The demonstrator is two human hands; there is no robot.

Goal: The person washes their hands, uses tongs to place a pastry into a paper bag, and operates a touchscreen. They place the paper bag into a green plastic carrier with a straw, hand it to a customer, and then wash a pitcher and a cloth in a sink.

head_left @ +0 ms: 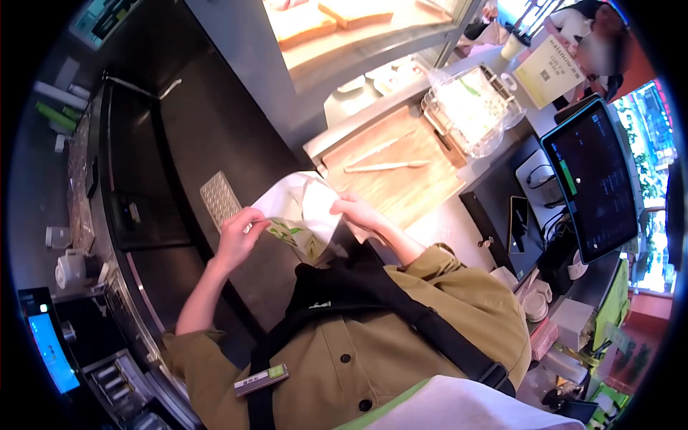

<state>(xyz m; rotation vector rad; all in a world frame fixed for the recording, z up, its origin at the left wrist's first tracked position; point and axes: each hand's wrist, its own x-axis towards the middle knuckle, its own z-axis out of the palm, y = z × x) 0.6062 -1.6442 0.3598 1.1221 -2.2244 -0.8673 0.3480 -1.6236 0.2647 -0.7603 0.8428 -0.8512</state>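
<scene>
A white paper bag [304, 206] with a green leaf print hangs in front of my apron, held up between both hands. My left hand [240, 235] is closed in a pinch on its left edge. On the opposite side, my right hand [356, 210] grips the bag with the thumb showing on the white paper; its other fingers are partly hidden. Beyond the right hand, light-coloured tongs [387, 167] lie spread on a wooden board [430, 188]. Whether anything is inside the bag cannot be seen.
A clear plastic-covered container [473, 107] stands past the board, below a lit display case [365, 36] with bread slices. To the right are a monitor [591, 179] and cables. A perforated metal plate [219, 199] lies left of the bag. Another person [573, 32] is at the far right.
</scene>
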